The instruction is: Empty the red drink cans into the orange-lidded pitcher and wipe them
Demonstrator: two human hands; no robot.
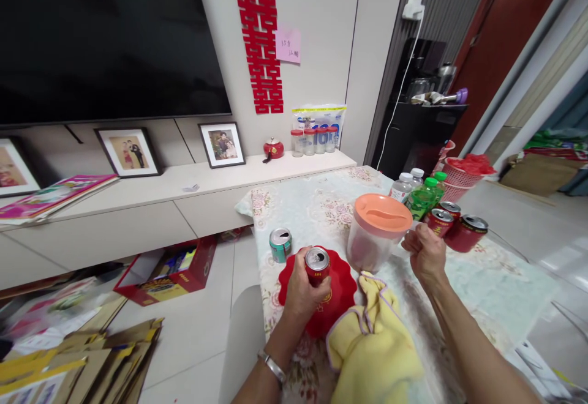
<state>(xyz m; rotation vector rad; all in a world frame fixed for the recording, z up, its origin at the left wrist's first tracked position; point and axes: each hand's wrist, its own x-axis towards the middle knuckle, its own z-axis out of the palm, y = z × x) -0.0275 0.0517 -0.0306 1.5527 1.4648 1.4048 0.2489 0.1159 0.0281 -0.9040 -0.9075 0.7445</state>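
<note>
My left hand is wrapped round a red can with an opened silver top, above the red scalloped plate. My right hand is closed on the handle of a clear plastic pitcher with an orange lid. The pitcher is upright on the flowered tablecloth. A green can stands just beyond the plate's left side. In front of the pitcher lies a crumpled yellow cloth.
Several red cans and green-capped bottles stand right of the pitcher, with a pink basket behind. Glass jars line the white cabinet. Flattened cardboard and a red box lie on the floor at left.
</note>
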